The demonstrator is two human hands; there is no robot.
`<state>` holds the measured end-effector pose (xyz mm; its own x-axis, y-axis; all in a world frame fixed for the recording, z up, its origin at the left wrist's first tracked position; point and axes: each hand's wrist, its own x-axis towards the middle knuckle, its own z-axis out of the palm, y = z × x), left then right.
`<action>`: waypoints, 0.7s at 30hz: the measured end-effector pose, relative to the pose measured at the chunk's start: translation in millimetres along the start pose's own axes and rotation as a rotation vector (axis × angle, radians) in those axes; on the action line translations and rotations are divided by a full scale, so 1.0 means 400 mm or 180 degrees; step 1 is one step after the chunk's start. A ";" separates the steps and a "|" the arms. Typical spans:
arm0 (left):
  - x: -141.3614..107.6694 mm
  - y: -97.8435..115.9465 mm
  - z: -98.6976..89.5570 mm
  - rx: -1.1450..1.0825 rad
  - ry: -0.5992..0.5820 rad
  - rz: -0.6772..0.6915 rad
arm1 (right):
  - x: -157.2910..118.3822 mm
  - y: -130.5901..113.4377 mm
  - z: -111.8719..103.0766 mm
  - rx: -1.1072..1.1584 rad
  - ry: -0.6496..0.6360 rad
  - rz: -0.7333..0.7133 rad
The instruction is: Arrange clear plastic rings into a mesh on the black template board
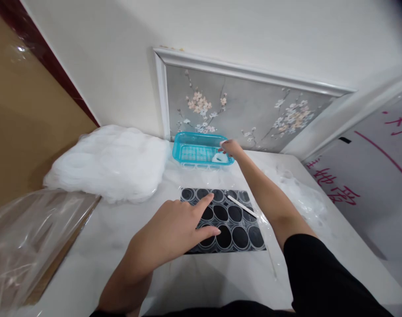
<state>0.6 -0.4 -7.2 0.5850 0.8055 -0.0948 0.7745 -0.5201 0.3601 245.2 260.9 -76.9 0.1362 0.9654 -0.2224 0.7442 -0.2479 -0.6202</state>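
My left hand (pixel 174 229) rests flat on a dark mat (pixel 235 220) printed with black ovals, fingers spread over its left part. My right hand (pixel 232 148) reaches far out to the turquoise plastic basket (pixel 187 149) at the back of the table and hovers over its right end, just above a small white piece (pixel 218 157) lying in the basket. Whether the fingers touch that piece is unclear. A thin white stick (pixel 242 206) lies diagonally on the mat under my right forearm.
A large heap of clear plastic film (pixel 111 163) fills the back left of the white table (pixel 98 246). More crinkled clear film (pixel 300 193) lies at the right. A plastic-wrapped board (pixel 25 246) sits at the left edge. A flowered wall panel (pixel 247 110) stands behind the basket.
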 end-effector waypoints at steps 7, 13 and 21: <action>-0.001 -0.004 0.002 0.0002 0.0028 -0.0025 | 0.021 0.017 0.030 -0.0425 -0.0112 0.0089; 0.004 -0.009 -0.005 -0.0196 0.0039 -0.0091 | 0.017 0.034 0.008 -0.0794 0.0356 -0.0271; 0.292 -0.123 0.022 -0.1326 0.0599 -0.0535 | 0.011 0.057 -0.018 -0.1053 0.0246 -0.0614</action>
<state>32.8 116.8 -44.3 0.3767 0.9259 -0.0279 0.6698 -0.2515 0.6987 267.4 260.0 -86.6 0.0127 0.9981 -0.0601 0.9298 -0.0339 -0.3664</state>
